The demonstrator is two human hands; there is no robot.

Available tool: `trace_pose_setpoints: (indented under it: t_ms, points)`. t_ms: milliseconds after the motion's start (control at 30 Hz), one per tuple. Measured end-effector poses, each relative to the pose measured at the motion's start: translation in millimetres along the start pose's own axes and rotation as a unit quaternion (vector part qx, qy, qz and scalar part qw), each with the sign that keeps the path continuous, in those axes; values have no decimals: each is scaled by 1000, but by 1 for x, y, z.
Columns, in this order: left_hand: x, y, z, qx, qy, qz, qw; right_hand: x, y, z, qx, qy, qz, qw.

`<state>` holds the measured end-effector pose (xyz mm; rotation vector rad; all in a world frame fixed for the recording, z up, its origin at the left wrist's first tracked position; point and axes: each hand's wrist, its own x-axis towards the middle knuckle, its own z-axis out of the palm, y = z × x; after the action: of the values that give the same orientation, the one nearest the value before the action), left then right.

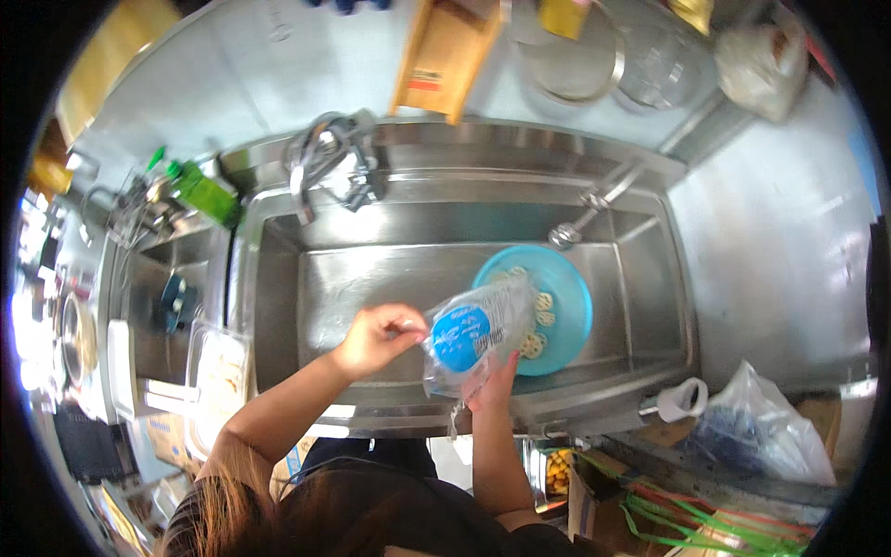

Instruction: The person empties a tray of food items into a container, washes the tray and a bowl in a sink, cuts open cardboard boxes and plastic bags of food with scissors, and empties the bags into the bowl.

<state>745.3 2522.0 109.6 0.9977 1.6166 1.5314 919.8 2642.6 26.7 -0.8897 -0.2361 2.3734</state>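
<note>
A clear plastic bag (461,340) with a round blue label is tilted over a light blue bowl (575,320) in the steel sink. Pale lotus root slices (532,345) with holes lie in the bowl, some partly hidden behind the bag. My left hand (379,340) pinches the bag's left edge between thumb and fingers. From below, my right hand (492,382) grips the bag's lower side, close to the bowl's near rim. The bag covers part of my right fingers.
A tap (587,212) reaches over the sink (371,278) at the back right. A second metal fixture (339,167) stands at the back left, near a green bottle (206,193). A wooden slicer (445,58) leans behind. A plastic bag (761,427) lies at right.
</note>
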Motion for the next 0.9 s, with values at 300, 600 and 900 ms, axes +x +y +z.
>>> trace_pose_setpoints:
  t_ms: [300, 600, 900]
  points:
    - [-218, 59, -109, -55, 42, -153, 986, -68, 74, 126, -406, -447, 80, 793]
    - [-437, 49, -105, -138, 215, 57, 965, -246, 270, 158, -376, -509, 260, 729]
    - [-731, -19, -68, -369, 516, 48, 772, -413, 547, 70, -462, -768, 207, 392]
